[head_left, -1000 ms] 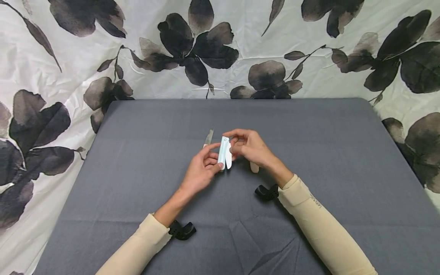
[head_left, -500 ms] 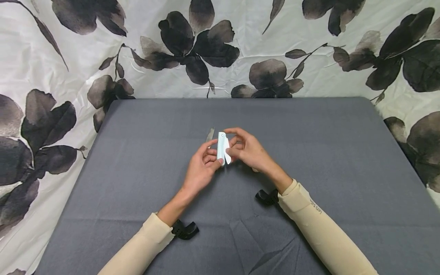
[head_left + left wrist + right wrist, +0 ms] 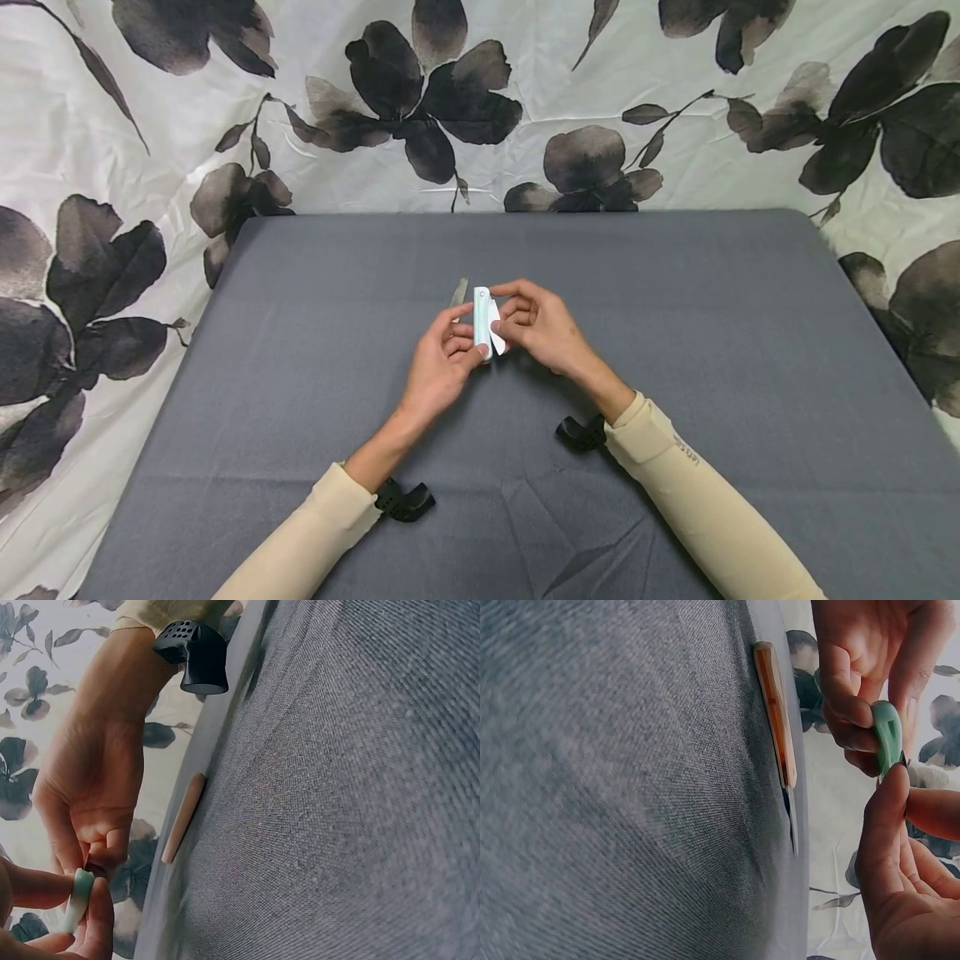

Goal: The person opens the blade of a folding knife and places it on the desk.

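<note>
A mint-green folding knife (image 3: 481, 321) is held upright above the table, its white blade (image 3: 498, 337) swung partway out of the handle. My left hand (image 3: 438, 367) grips the handle between thumb and fingers. On the other side, my right hand (image 3: 546, 332) pinches the blade, with its index finger reaching toward the handle's top end. The right wrist view shows the handle's slotted green end (image 3: 886, 724) between the left fingers. Much of the blade is covered by the right fingertips there.
Behind my left hand, an unfolded knife lies on the grey cloth, its steel blade (image 3: 460, 292) showing and its handle peach-orange (image 3: 775, 712). A slim beige piece with a rounded end (image 3: 184, 817) lies near my right hand. A floral sheet (image 3: 330, 183) hangs beyond the table.
Both hands have lifted the mint-green knife slightly away from me and a little left. The beige piece by my right hand has gone out of sight in the head view.
</note>
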Motion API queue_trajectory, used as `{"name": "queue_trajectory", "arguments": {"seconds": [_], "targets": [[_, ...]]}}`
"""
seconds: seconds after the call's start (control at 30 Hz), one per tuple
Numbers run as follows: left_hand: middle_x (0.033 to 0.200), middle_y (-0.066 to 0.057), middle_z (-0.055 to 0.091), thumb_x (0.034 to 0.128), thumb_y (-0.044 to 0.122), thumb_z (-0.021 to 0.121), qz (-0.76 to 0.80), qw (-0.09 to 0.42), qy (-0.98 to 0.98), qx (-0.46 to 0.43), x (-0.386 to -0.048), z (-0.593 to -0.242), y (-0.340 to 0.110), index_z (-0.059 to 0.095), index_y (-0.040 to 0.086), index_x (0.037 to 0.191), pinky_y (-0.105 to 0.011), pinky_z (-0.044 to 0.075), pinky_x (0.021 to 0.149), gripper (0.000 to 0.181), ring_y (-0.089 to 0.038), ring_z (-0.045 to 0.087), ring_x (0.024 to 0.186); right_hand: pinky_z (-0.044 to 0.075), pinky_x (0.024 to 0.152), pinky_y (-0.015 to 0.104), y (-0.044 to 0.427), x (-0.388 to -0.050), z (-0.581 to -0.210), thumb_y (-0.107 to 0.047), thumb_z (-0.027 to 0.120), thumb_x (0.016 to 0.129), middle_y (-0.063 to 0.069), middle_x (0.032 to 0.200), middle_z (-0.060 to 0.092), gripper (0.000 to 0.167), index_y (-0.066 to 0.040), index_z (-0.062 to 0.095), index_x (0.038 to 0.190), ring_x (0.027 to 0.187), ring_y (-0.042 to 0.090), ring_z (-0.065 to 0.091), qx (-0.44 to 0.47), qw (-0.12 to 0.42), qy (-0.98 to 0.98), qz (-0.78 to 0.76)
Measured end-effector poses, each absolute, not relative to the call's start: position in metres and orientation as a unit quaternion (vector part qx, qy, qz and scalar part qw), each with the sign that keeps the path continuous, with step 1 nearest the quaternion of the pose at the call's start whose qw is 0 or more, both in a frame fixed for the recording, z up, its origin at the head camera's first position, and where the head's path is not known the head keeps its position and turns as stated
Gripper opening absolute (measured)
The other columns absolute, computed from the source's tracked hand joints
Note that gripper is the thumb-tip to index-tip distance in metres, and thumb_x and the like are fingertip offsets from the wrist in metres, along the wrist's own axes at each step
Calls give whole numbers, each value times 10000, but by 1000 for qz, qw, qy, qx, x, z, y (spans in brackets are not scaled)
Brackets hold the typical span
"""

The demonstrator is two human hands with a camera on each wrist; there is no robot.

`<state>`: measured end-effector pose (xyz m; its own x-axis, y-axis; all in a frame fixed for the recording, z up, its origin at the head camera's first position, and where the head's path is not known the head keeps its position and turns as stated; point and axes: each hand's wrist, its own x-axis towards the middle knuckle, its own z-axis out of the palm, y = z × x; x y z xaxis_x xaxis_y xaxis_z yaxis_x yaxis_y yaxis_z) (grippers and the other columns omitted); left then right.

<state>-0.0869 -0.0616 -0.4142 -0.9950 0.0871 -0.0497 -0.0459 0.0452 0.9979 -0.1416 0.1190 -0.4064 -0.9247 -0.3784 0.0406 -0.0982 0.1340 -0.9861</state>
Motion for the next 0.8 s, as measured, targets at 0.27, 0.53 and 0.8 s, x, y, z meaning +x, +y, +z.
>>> {"name": "queue_trajectory", "arguments": {"seconds": [0.27,0.53,0.8], "targets": [[1154,-233,655,924,-90,671,691,47,721,21,-86,-417,-64,513,42,1487,-167,552,742,600,-78,654,846,608,634,377,121,-143,-407,70,687,936,172,972,677,428,37,615,1358,709,103,676,-149,120,752,-630],[1127,-226,657,920,-91,673,688,53,724,25,-88,-418,-66,518,40,1494,-164,544,730,608,-68,648,821,613,645,374,125,-145,-407,39,692,940,182,994,697,412,36,641,1349,707,103,675,-138,132,763,-617],[1127,-213,663,921,-87,671,685,60,725,26,-90,-417,-68,526,50,1496,-165,548,735,608,-58,654,830,610,641,320,128,-147,-404,58,670,929,252,1013,703,408,39,662,1337,684,95,674,-141,135,763,-616]]}}
